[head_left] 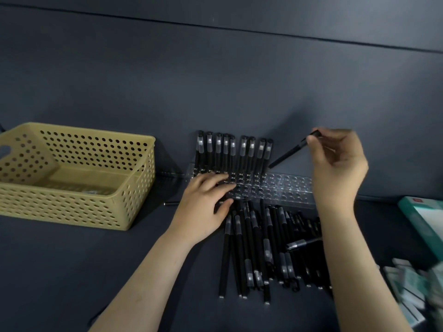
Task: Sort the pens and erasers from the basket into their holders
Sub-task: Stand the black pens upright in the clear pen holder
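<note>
Head cam view: the right hand had its fingertips pinched on a slim black pen, tilted, its lower tip just above the clear plastic holder with round holes; the left hand lay flat on that holder's left part, fingers loosely spread, gripping nothing; a row of black pens stood upright in the back holes; a pile of loose black pens lay on the dark table in front; the perforated tan plastic basket sat to the left; blurry white-green erasers lay at the far right.
</note>
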The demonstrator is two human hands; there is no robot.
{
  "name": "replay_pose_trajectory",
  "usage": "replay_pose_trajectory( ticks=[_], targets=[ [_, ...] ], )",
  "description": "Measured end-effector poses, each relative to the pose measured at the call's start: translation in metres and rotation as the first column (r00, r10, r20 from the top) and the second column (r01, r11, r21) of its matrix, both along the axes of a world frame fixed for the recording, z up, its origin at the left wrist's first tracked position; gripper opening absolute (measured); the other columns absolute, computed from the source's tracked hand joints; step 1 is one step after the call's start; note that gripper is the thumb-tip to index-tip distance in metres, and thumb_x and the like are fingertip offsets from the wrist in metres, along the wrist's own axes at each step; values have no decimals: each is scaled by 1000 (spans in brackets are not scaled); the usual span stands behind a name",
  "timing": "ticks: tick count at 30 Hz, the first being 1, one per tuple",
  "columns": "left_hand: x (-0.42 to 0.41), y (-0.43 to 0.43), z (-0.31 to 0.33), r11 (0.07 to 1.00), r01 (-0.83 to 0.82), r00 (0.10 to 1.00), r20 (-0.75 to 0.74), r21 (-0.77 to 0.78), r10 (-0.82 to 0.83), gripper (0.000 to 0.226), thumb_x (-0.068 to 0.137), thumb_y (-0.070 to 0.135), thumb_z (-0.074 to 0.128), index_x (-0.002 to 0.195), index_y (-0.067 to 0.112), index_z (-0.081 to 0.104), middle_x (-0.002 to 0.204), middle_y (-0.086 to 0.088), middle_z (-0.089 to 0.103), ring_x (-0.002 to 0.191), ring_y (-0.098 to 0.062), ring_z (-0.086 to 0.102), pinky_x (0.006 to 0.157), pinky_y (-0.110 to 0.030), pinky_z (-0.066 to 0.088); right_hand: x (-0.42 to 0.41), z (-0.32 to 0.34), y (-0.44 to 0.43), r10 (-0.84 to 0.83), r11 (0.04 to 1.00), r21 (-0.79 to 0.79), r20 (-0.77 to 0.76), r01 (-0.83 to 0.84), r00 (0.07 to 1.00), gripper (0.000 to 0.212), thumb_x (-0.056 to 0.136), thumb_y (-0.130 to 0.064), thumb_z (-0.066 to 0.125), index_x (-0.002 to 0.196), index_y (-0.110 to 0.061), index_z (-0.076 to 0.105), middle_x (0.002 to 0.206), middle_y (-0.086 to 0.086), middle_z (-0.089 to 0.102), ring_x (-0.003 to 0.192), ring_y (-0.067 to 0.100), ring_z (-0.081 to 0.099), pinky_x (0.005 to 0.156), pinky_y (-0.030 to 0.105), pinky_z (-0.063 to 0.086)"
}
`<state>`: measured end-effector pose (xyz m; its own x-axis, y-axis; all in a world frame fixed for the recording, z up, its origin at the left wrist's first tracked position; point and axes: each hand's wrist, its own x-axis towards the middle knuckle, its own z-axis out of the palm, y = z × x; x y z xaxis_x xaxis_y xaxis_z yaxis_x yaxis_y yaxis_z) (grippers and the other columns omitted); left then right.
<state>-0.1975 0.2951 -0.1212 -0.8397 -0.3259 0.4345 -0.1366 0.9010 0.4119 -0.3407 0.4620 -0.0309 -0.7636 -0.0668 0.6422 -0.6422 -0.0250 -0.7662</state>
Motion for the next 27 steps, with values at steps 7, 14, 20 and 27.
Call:
replay_pose_trajectory(
  ticks=[7,14,20,27],
  targets=[
    [-2,1,2,999,-27,1000,-5,-45,27,36,92,34,55,127,28,60,135,11,53,127,-17,39,110,-33,23,-1,-15,-7,-28,996,83,-48,32,998,13,90,-8,66,97,-18,62,93,-11,66,88,0,65,86,18,52],
    [-6,1,1,998,-47,999,-24,-40,46,34,89,32,56,123,29,62,130,12,55,124,-19,43,109,-38,27,-5,-14,-6,-51,991,118,-85,61,995,10,89,-9,66,97,-16,63,90,-6,67,83,-1,65,82,16,51],
    [-6,2,2,998,-50,998,-34,-25,49,33,89,29,61,121,28,63,128,12,56,123,-17,42,108,-35,23,-8,-13,-5,-25,988,147,-171,50,985,10,90,-7,66,98,-13,65,91,3,67,82,13,67,80,20,53],
    [-4,2,1,999,-39,998,-51,0,39,29,90,31,56,117,29,65,129,13,56,124,-18,44,109,-41,31,-16,-34,-17,8,926,363,-302,108,953,25,89,-5,66,114,-5,68,99,4,54,68,10,55,77,6,46]
  ],
)
